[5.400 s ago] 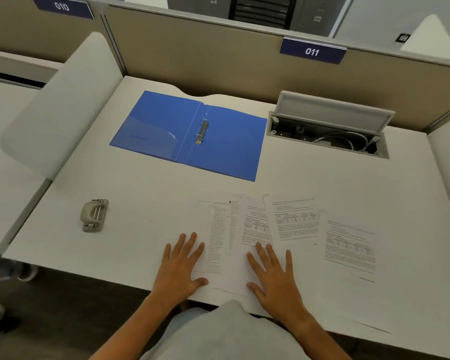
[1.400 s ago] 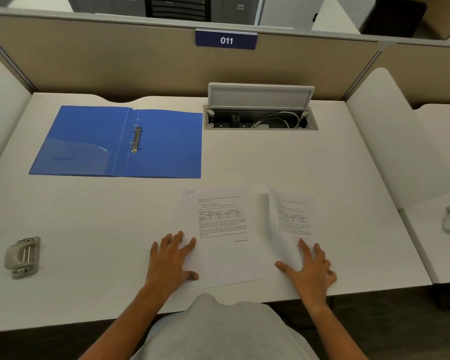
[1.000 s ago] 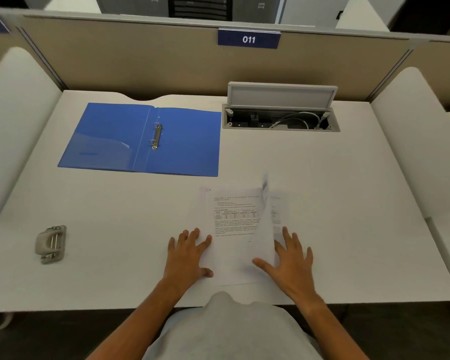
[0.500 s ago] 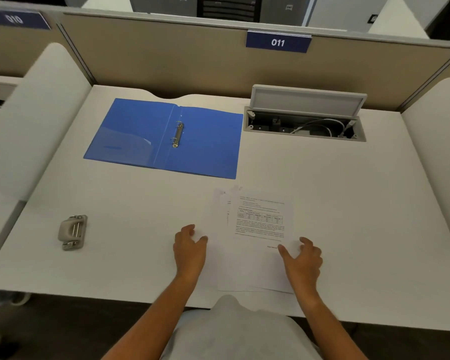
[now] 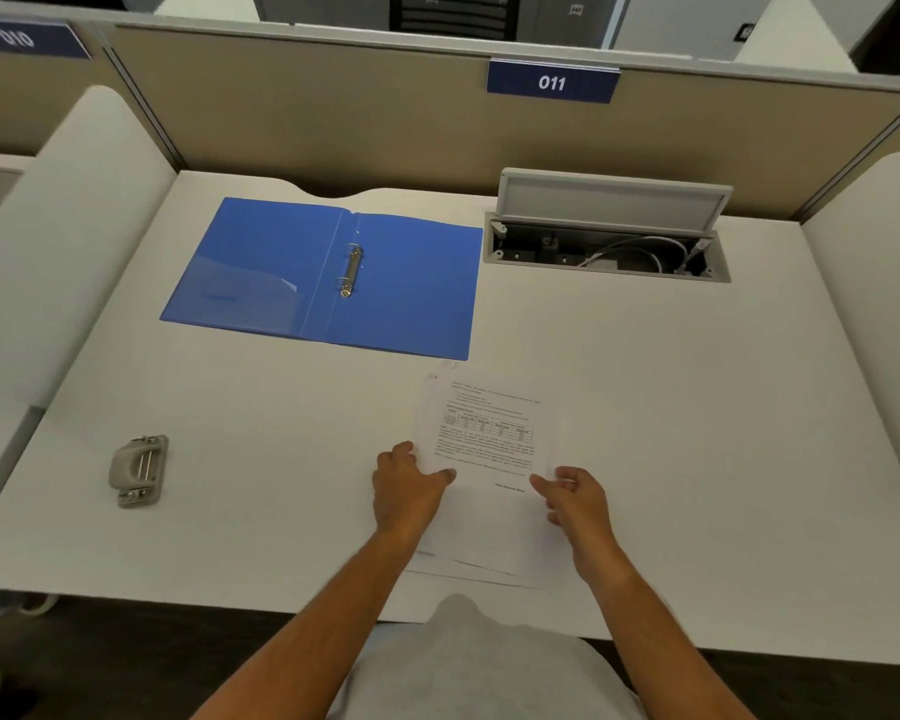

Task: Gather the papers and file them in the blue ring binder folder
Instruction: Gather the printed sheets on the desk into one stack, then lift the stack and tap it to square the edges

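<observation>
A stack of printed white papers [image 5: 487, 433] lies near the desk's front edge, just below the binder's lower right corner. My left hand [image 5: 409, 488] grips the stack's left edge, thumb on top. My right hand [image 5: 575, 493] pinches its right edge with curled fingers. The blue ring binder folder [image 5: 328, 278] lies open and flat at the back left of the desk, its metal rings [image 5: 350, 270] shut along the spine and holding no sheets.
A beige hole punch [image 5: 139, 470] sits at the front left of the white desk [image 5: 697, 407]. An open cable tray [image 5: 606, 246] with wires is sunk in the back right. Padded dividers flank both sides, and a partition labelled 011 stands behind.
The spread sheets have been pushed together into one stack. Both hands went from lying flat on the paper to gripping the stack's left and right edges.
</observation>
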`<state>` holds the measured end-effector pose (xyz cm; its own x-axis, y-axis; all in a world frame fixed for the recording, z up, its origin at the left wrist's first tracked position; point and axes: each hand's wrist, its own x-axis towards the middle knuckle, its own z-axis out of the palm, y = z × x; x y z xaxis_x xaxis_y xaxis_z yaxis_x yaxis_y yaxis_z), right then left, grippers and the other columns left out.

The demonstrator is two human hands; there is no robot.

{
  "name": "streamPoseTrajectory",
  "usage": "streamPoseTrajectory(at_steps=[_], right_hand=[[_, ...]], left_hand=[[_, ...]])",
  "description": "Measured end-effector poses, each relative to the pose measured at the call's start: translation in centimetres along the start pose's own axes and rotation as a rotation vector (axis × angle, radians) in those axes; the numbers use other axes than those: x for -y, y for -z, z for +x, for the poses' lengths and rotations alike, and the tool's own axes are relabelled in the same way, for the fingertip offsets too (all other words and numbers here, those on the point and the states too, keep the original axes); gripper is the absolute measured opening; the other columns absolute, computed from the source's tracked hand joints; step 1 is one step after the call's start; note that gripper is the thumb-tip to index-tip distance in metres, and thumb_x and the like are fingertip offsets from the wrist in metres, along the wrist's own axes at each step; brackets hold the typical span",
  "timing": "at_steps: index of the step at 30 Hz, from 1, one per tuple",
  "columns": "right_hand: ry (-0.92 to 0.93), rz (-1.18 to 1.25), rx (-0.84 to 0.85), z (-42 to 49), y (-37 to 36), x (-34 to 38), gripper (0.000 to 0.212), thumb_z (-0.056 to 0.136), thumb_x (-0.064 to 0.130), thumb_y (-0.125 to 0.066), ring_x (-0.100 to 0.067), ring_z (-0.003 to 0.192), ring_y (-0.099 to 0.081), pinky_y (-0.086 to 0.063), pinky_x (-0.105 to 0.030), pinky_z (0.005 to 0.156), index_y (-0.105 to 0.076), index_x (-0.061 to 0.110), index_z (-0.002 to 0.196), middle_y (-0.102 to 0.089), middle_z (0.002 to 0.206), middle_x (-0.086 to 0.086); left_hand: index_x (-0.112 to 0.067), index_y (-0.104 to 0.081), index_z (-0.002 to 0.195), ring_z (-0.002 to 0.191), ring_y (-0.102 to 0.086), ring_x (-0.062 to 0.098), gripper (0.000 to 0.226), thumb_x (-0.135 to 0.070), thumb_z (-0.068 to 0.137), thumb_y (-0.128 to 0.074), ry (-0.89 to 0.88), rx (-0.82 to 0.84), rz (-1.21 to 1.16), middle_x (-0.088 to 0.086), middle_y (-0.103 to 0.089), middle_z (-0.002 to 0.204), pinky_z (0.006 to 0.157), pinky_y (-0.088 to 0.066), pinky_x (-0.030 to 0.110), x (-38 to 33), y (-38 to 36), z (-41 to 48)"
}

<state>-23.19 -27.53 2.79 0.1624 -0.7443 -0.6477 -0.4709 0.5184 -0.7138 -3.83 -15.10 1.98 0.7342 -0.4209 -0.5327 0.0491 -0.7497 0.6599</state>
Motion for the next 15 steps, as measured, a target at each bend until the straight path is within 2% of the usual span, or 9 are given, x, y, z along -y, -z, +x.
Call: streamPoseTrajectory(at_steps=[4, 7, 9, 12, 15], right_hand=[[-0.047, 0.031, 0.055, -0.4, 0.4, 0.3, 0.037, 0.091, 0.022, -0.083, -0.022, 0.095, -0.063, -0.057, -0.035, 0.080, -0.067, 0.007, 0.120, -0.070, 0.114, -0.011], [-0.037, 0.020, 0.085, -0.8, 0.0, 0.3, 0.033, 0.090, 0.020, -0.084, -0.020, 0.093, -0.063, -0.052, -0.030, 0.076, -0.070, 0.004, 0.115, -0.072, 0.108, -0.009], [-0.033, 0.024, 0.096, -0.9, -0.2, 0.5, 0.030, 0.090, 0.018, -0.083, -0.019, 0.091, -0.062, -0.050, -0.030, 0.077, -0.071, 0.001, 0.111, -0.071, 0.101, -0.008], [-0.022, 0.029, 0.112, -1.0, -0.2, 0.5, 0.025, 0.090, 0.017, -0.084, -0.020, 0.088, -0.060, -0.049, -0.031, 0.078, -0.070, 0.002, 0.104, -0.069, 0.094, -0.005], [0.004, 0.026, 0.112, -1.1, 0.0, 0.1, 0.023, 0.088, 0.016, -0.085, -0.022, 0.090, -0.062, -0.051, -0.033, 0.077, -0.067, 0.009, 0.100, -0.070, 0.100, -0.009]], left_hand=[[-0.015, -0.052, 0.140, 0.113, -0.066, 0.030, 0.080, -0.041, 0.075, -0.090, 0.087, 0.029, -0.179, 0.010, -0.063, 0.128, 0.101, -0.057, 0.046, 0.3, 0.0, 0.4], [-0.012, -0.065, 0.123, 0.098, -0.073, 0.023, 0.058, -0.036, 0.077, -0.091, 0.093, 0.061, -0.275, 0.006, -0.073, 0.116, 0.081, -0.063, 0.034, 0.3, -0.3, -0.1], [-0.011, -0.073, 0.113, 0.090, -0.076, 0.022, 0.041, -0.029, 0.080, -0.089, 0.094, 0.092, -0.340, 0.006, -0.078, 0.111, 0.073, -0.064, 0.031, 0.2, -0.2, -0.5], [-0.014, -0.073, 0.116, 0.092, -0.076, 0.023, 0.038, -0.021, 0.082, -0.088, 0.080, 0.117, -0.423, 0.005, -0.078, 0.110, 0.077, -0.065, 0.036, 0.1, 0.4, -0.9], [-0.020, -0.072, 0.118, 0.097, -0.077, 0.022, 0.037, -0.020, 0.084, -0.086, 0.011, 0.188, -0.461, 0.003, -0.079, 0.116, 0.087, -0.065, 0.044, -0.2, 1.5, -1.2]])
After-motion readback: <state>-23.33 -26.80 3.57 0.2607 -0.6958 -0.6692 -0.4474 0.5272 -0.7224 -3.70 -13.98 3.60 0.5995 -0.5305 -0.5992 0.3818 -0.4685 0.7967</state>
